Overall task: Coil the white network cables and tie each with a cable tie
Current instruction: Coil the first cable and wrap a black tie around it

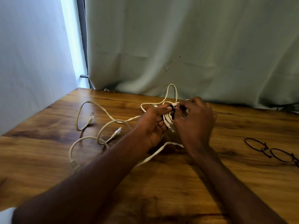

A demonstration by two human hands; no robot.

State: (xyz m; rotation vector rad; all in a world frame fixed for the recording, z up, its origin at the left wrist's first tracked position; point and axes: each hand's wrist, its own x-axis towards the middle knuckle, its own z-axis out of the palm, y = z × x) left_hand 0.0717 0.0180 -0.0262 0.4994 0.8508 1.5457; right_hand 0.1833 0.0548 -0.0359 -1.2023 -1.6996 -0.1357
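A coiled white network cable [168, 119] is held up between both hands over the middle of the wooden table. My left hand [152, 125] grips the coil from the left. My right hand [194, 122] pinches a black cable tie [171, 107] that wraps the top of the coil. One clear plug [170, 126] of this cable hangs between my palms. More white cable [103, 125] lies loose in wide loops on the table to the left, with three plugs showing. A loop [172, 91] sticks up behind my hands.
Two black cable ties [273, 151], bent into loops, lie on the table [178, 183] at the right edge of view. A pale green curtain [194, 46] hangs along the table's far edge. A white wall [32, 62] borders the left side.
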